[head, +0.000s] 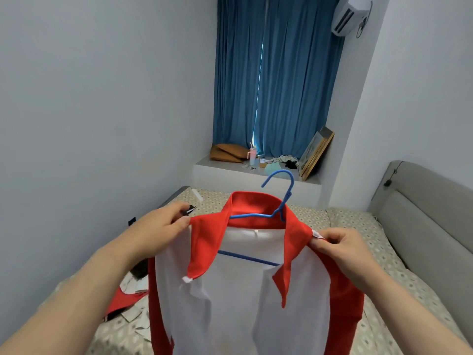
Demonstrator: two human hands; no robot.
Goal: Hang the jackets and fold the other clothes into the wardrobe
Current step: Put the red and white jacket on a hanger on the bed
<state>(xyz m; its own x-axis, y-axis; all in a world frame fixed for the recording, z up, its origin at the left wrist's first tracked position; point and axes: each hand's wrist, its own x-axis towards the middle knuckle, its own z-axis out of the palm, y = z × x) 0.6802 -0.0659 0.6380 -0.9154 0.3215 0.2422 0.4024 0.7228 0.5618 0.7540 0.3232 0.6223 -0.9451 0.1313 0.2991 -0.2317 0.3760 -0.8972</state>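
- Fingers of the left hand (163, 224) pinch the red-and-white jacket (238, 311) at its shoulder; below that hand more clothes (125, 301) lie on the bed (358, 226).
- Between the hands the blue hanger (277, 201) sits inside the collar (hook tilted), so a loosened shoulder could slip off.
- Right hand (340, 249) pinches the other shoulder; no wardrobe in view.
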